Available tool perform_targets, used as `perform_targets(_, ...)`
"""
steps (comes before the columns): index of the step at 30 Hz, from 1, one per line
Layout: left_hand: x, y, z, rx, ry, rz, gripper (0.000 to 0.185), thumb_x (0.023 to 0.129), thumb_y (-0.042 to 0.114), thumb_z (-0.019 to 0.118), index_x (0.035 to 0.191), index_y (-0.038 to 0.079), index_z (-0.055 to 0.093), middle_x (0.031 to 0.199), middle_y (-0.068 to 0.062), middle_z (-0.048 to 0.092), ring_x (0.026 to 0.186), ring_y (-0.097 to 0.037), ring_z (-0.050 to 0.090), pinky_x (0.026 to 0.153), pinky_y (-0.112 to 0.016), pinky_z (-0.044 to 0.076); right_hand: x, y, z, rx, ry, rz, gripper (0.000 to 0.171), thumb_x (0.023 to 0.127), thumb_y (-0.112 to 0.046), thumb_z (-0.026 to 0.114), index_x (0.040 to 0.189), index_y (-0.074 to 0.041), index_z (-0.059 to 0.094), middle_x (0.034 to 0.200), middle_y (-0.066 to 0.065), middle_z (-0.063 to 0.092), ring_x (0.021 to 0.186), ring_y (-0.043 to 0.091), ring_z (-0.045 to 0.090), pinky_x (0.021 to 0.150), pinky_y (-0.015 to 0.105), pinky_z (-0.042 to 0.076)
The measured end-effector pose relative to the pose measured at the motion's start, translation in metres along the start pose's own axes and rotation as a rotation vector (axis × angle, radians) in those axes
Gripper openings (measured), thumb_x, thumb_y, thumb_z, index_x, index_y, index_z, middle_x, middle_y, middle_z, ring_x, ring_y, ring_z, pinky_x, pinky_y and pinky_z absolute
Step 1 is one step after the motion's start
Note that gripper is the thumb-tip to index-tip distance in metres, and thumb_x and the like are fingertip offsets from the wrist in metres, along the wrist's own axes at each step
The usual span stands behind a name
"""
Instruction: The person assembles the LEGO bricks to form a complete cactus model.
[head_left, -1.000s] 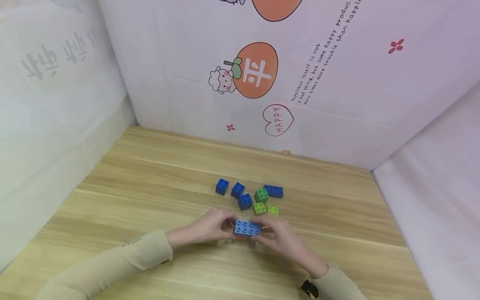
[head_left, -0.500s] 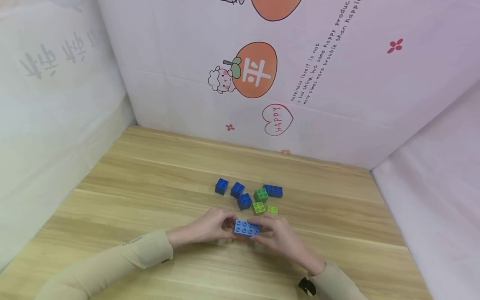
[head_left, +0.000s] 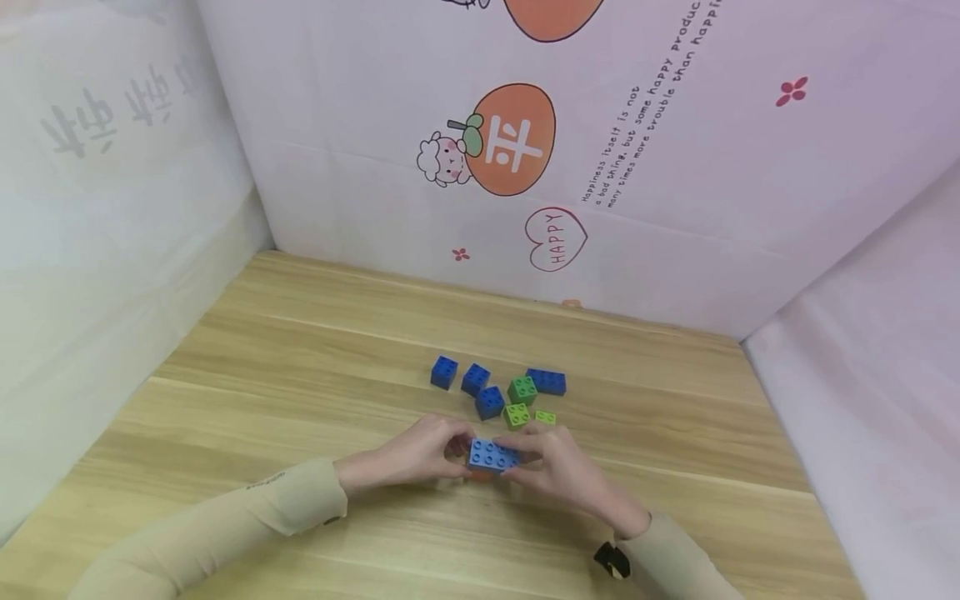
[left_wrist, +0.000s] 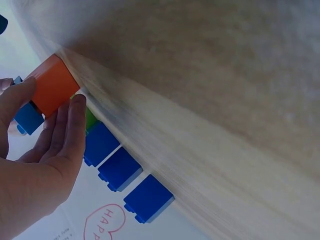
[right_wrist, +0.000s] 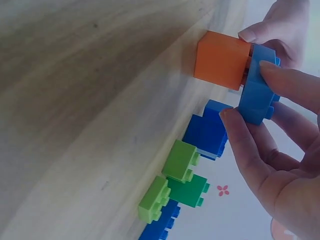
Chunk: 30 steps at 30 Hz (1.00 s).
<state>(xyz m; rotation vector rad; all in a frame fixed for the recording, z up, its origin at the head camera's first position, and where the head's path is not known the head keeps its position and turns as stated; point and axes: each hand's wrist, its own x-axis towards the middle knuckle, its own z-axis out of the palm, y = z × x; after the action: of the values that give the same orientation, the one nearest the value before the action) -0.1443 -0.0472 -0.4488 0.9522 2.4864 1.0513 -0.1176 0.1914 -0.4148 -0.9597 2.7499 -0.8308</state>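
Both hands meet over the wooden bench (head_left: 300,350), working one little stack: a light blue brick (head_left: 492,455) sitting on an orange brick (right_wrist: 222,60). The right hand (head_left: 558,471) has its fingers (right_wrist: 240,145) curled round the blue brick, pinching it front and back, probably so it can be pushed squarely onto the studs underneath. The left hand (head_left: 420,454) steadies the orange one, fingertips (left_wrist: 75,115) pressed to its side (looks like it's just bracing the base so it doesn't skid). The stack sits low, at or just above the bench, near the person. Just beyond it lie the loose pieces: three small dark blue bricks (head_left: 474,379), a longer dark blue brick (head_left: 547,382) and a few green bricks (head_left: 521,390), all within easy reach.
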Motion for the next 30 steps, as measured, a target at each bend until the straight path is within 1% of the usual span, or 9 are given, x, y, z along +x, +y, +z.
perform_targets(7,0.0004,-0.0003,-0.0002,0.003,0.007,0.004,0.031,0.08,0.016,0.082,0.106,0.006,0.07,0.099,-0.003,0.072,0.088,-0.011,0.067,0.076,-0.014,0.055,0.0018,-0.0057,-0.0015,-0.028,-0.017,0.02,0.041,0.08,-0.013,0.081,0.119,-0.006,0.071,0.102,0.01,0.072,0.085,0.016,0.066,0.068,0.016,0.057)
perform_targets(10,0.0009,0.0005,-0.0007,0.027,0.009,0.005,0.032,0.08,0.017,0.082,0.108,0.007,0.07,0.1,-0.002,0.073,0.088,-0.009,0.066,0.077,-0.015,0.055,0.0043,-0.0083,-0.0011,-0.038,-0.011,0.004,0.042,0.079,-0.012,0.081,0.12,-0.007,0.071,0.099,0.01,0.071,0.082,0.015,0.064,0.065,0.014,0.055)
perform_targets(12,0.0017,0.0006,-0.0001,0.048,0.01,0.016,0.032,0.081,0.019,0.082,0.109,0.009,0.07,0.1,-0.001,0.073,0.089,-0.008,0.066,0.078,-0.015,0.055,0.0048,-0.0085,-0.0006,-0.039,-0.006,-0.002,0.042,0.079,-0.011,0.081,0.12,-0.007,0.071,0.097,0.009,0.07,0.079,0.015,0.063,0.063,0.013,0.054)
perform_targets(17,0.0034,0.0014,0.0015,0.06,0.013,0.05,0.031,0.08,0.017,0.081,0.107,0.007,0.07,0.098,-0.002,0.073,0.085,-0.009,0.065,0.074,-0.013,0.053,0.0014,-0.0046,-0.0008,-0.044,0.012,0.013,0.041,0.078,-0.01,0.081,0.118,-0.009,0.072,0.099,0.008,0.07,0.081,0.013,0.065,0.065,0.013,0.056)
perform_targets(22,0.0019,0.0024,-0.0001,0.051,0.02,0.031,0.032,0.077,0.014,0.083,0.105,0.005,0.069,0.097,-0.003,0.073,0.082,-0.01,0.063,0.07,-0.011,0.051,0.0009,-0.005,-0.0004,-0.053,0.032,-0.001,0.041,0.076,-0.011,0.082,0.116,-0.008,0.072,0.1,0.008,0.07,0.082,0.014,0.067,0.068,0.015,0.058)
perform_targets(30,0.0,0.0027,-0.0009,0.037,0.013,0.017,0.03,0.077,0.015,0.083,0.103,0.006,0.07,0.096,-0.004,0.073,0.081,-0.012,0.064,0.068,-0.011,0.05,0.0019,-0.0072,0.0022,-0.019,0.028,0.007,0.04,0.076,-0.004,0.08,0.115,-0.003,0.071,0.107,0.012,0.071,0.085,0.017,0.071,0.071,0.012,0.058)
